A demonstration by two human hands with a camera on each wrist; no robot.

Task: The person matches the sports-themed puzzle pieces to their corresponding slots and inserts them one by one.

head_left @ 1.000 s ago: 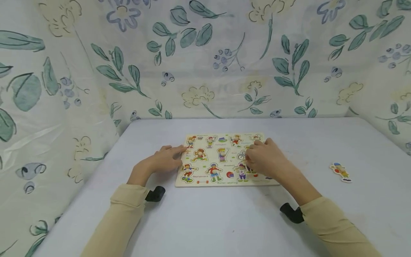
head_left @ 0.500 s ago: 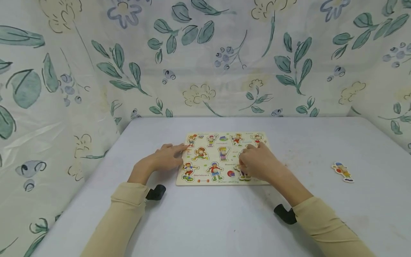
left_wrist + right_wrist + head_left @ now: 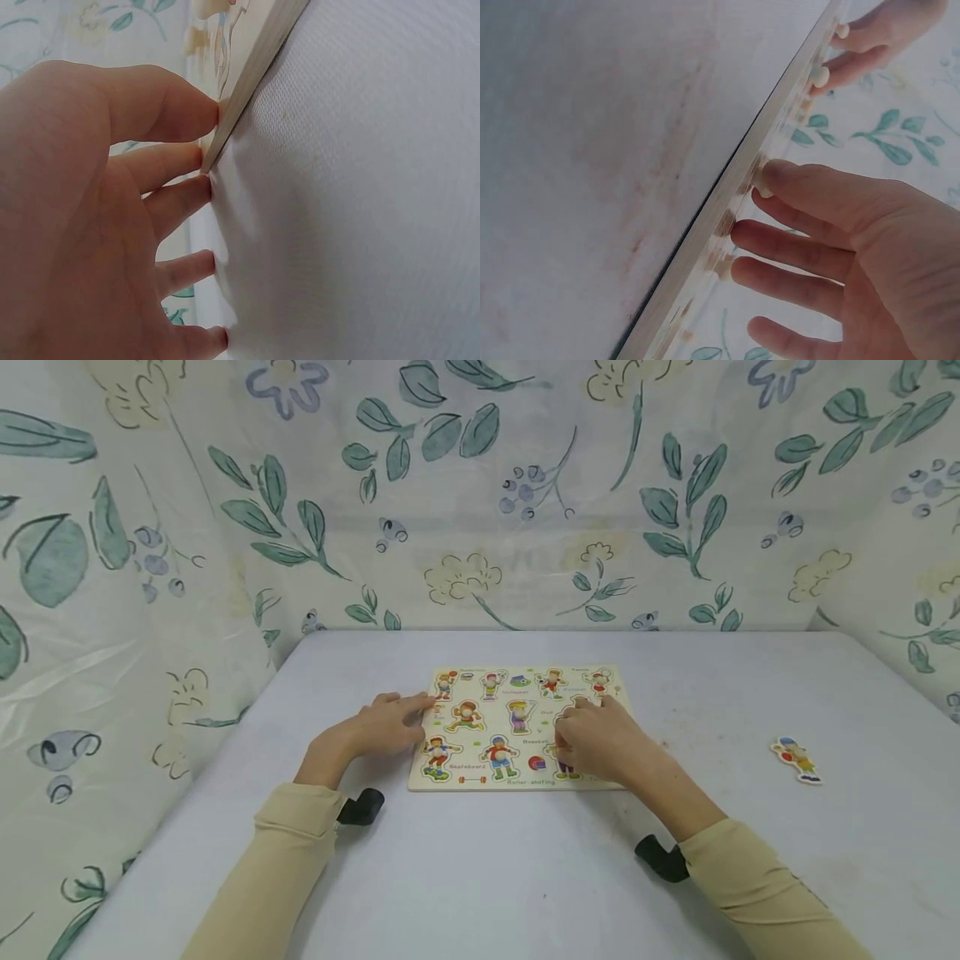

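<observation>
A wooden peg puzzle board (image 3: 465, 752) with sports figures lies on the table. At its left edge my left hand (image 3: 378, 727) steadies it with fairly straight fingers; in the left wrist view the thumb (image 3: 169, 105) touches the board's edge and the lower fingers reach down to the table. Over the board's right part is my right hand (image 3: 600, 735), hiding several figures. The right wrist view shows its thumb and index finger pinching the small knob (image 3: 763, 190) of a puzzle piece close against the board. Its other fingers extend near neighbouring knobs.
A loose puzzle piece (image 3: 797, 760), a figure with a blue cap and a red ball, lies on the white table (image 3: 510, 868) to the right. Floral sheeting (image 3: 465, 502) hangs behind and at the sides. Black wrist mounts (image 3: 362, 807) sit beneath both forearms.
My right hand has shifted left and slightly down over the board, uncovering the top right figure and covering more of the one in the bottom row. The left hand stays at the edge.
</observation>
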